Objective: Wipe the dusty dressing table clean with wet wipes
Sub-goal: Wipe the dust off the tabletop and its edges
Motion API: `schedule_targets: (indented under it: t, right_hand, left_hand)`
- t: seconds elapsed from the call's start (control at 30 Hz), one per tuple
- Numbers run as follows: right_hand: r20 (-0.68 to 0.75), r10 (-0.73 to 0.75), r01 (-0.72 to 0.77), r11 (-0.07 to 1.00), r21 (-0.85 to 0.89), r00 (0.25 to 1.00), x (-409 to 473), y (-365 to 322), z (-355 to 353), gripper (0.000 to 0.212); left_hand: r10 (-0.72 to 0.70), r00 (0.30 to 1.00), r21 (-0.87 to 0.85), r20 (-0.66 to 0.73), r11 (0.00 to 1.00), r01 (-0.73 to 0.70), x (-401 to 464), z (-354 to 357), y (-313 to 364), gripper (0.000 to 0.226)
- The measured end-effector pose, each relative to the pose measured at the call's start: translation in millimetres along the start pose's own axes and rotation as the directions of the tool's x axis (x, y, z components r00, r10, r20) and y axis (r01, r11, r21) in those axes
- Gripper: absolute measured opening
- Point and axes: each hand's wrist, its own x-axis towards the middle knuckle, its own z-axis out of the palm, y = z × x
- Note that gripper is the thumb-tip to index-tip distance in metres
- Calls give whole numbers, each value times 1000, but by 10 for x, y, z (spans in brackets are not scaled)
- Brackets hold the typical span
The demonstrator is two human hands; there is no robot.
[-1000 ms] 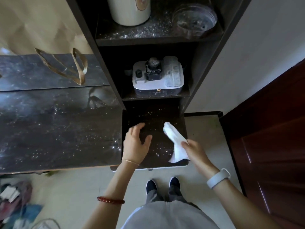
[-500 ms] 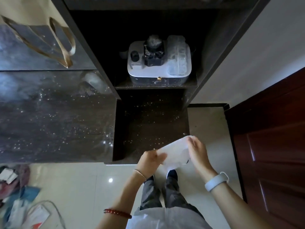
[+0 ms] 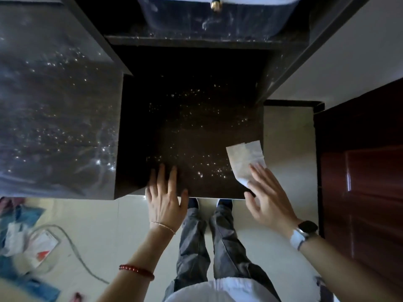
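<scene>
The dark, dust-speckled lower shelf of the dressing table [image 3: 192, 127] fills the middle of the view. A white wet wipe [image 3: 244, 159] lies spread flat on its front right corner. My right hand [image 3: 269, 196] presses flat on the wipe's near end with fingers spread. My left hand [image 3: 166, 194] rests flat and open on the shelf's front edge, to the left of the wipe, holding nothing. The larger dusty tabletop [image 3: 54, 127] lies to the left.
A shelf with a white box with a gold knob [image 3: 216, 5] sits above the dusty surface. A dark red door [image 3: 366, 182] stands at the right. Papers, blue cloth and a cable [image 3: 32, 243] lie on the floor at the left. My feet stand below the shelf edge.
The wipe was held stretched between both hands in front of the shelf; now it lies flat on the shelf under my right hand. My left hand has let go and rests on the edge. The view has moved closer.
</scene>
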Motion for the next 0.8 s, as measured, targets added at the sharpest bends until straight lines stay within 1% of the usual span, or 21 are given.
schedule_targets:
  t: [0.07, 0.1, 0.13, 0.2, 0.23, 0.27, 0.3, 0.37, 0.4, 0.43, 0.47, 0.53, 0.57, 0.67, 0.7, 0.73, 0.8]
  right_hand:
    - [-40, -49, 49, 999, -1, 998, 44, -25, -50, 29]
    - [-17, -87, 87, 996, -8, 996, 67, -30, -45, 30]
    - [7, -133, 133, 991, -24, 991, 85, -32, -32, 32]
    - [58, -207, 210, 976, -58, 977, 96, 10, 1, 43]
    - [81, -217, 222, 973, -67, 973, 96, 29, 4, 48]
    - [92, -208, 214, 975, -62, 974, 100, 44, 1, 47]
    - [82, -183, 187, 981, -44, 980, 115, 40, -16, 40]
    - [14, -134, 134, 991, -12, 991, 164, 8, -31, 25]
    - [-20, -120, 120, 993, -3, 993, 199, -11, -24, 22]
    - [-40, -105, 105, 994, -2, 994, 240, -24, -8, 23]
    - [-56, -96, 96, 995, -12, 994, 286, -33, 24, 28]
    - [-45, -111, 106, 990, -92, 993, 337, -37, 150, 47]
    - [-21, -147, 143, 982, -124, 989, 335, -26, 210, 50]
    - [169, -272, 303, 930, -207, 948, 340, 154, 292, 49]
    - [197, -284, 326, 915, -237, 938, 447, 247, 256, 51]
    - [192, -238, 282, 926, -250, 952, 605, 324, 202, 52]
    - [83, -37, 58, 963, -263, 996, 986, 394, 120, 55]
  left_hand:
    - [0, 1000, 19, -5, 1000, 0, 26, 42, -6, 64]
    - [-8, 1000, 24, 6, 1000, 8, 39, 63, -6, 65]
    - [-13, 1000, 25, 15, 1000, 13, 51, 91, -17, 66]
    - [-27, 999, 23, 32, 999, 27, 64, 140, -38, 67]
    - [-35, 999, 23, 37, 999, 34, 67, 155, -49, 67]
    - [-37, 999, 25, 34, 999, 36, 68, 174, -59, 68]
    - [-42, 998, 26, 35, 999, 41, 68, 180, -61, 68]
    - [-49, 998, 23, 33, 999, 48, 69, 180, -61, 68]
    - [-47, 998, 20, 30, 999, 47, 70, 180, -58, 68]
    - [-48, 998, 19, 29, 999, 47, 71, 180, -59, 67]
    - [-46, 999, 20, 24, 999, 46, 73, 186, -63, 67]
    - [-47, 999, 22, 16, 999, 47, 72, 207, -67, 66]
    - [-48, 999, 20, 12, 999, 48, 71, 217, -67, 66]
    - [-53, 999, 20, -8, 998, 53, 69, 257, -79, 67]
    - [-50, 999, 21, -14, 999, 50, 72, 269, -83, 67]
    - [-40, 999, 27, -23, 999, 40, 74, 278, -87, 67]
    - [-17, 998, 52, -56, 998, 20, 79, 306, -108, 66]
